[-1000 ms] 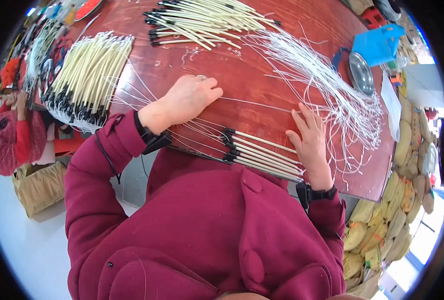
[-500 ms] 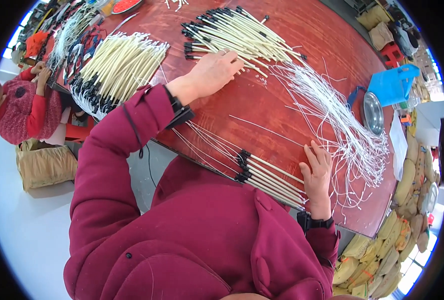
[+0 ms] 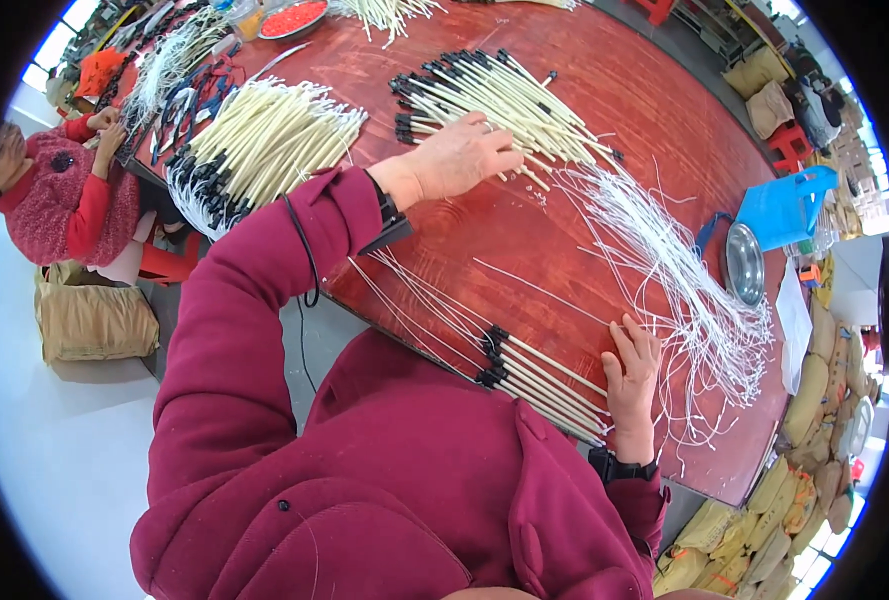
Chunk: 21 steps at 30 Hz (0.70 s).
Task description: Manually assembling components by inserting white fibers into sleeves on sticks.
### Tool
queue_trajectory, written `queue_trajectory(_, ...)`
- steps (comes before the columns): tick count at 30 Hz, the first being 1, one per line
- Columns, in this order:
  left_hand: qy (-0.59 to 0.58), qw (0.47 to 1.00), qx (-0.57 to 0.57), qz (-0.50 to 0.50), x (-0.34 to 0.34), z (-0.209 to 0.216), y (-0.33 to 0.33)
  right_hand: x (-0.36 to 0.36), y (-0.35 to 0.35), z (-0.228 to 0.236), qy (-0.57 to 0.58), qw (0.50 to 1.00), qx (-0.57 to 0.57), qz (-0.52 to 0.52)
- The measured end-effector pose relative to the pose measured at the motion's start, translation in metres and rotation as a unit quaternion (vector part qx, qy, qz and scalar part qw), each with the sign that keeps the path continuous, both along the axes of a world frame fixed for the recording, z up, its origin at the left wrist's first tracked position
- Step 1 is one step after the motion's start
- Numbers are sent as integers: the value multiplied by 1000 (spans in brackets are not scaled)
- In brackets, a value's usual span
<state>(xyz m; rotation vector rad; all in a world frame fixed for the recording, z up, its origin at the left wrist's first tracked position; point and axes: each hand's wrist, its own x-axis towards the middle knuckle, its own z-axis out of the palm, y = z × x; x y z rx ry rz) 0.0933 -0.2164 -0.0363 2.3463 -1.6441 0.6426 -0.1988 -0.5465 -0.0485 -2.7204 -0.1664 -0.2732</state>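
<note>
My left hand (image 3: pixel 456 160) lies palm down at the near edge of a heap of cream tubes with black ends (image 3: pixel 504 105). Its fingers reach rightward over the lowest tubes; the thumb and whatever is beneath the palm are hidden. At the right, my right hand (image 3: pixel 632 378) rests on the red table with thumb and fingers apart. A single thin white wire (image 3: pixel 539 290) runs up to its fingertips. Beside this hand, along the near edge, lies a row of several black-ended tubes (image 3: pixel 554 385), with white wires trailing out leftward from their black ends.
A bundle of loose white wires (image 3: pixel 684 270) spreads across the right side. Beyond it stand a metal bowl (image 3: pixel 744 262) and a blue container (image 3: pixel 784 208). Another tube pile (image 3: pixel 264 140) is at left, near a seated person (image 3: pixel 69 195). Red pieces fill a dish (image 3: pixel 292 18).
The view has shifted, so the table's far side shows more. My left hand stays at the heap's near edge, fingers a little more stretched. My right hand keeps its place by the row.
</note>
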Motion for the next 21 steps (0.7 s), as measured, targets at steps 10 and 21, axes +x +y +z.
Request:
queue_trajectory(10, 116, 990, -77, -2, -61, 7, 10, -7, 0, -3, 1, 1000, 14, -10)
queue_trajectory(21, 296, 949, -79, 78, -108, -8, 48, 0, -3, -7, -7, 1000, 12, -13)
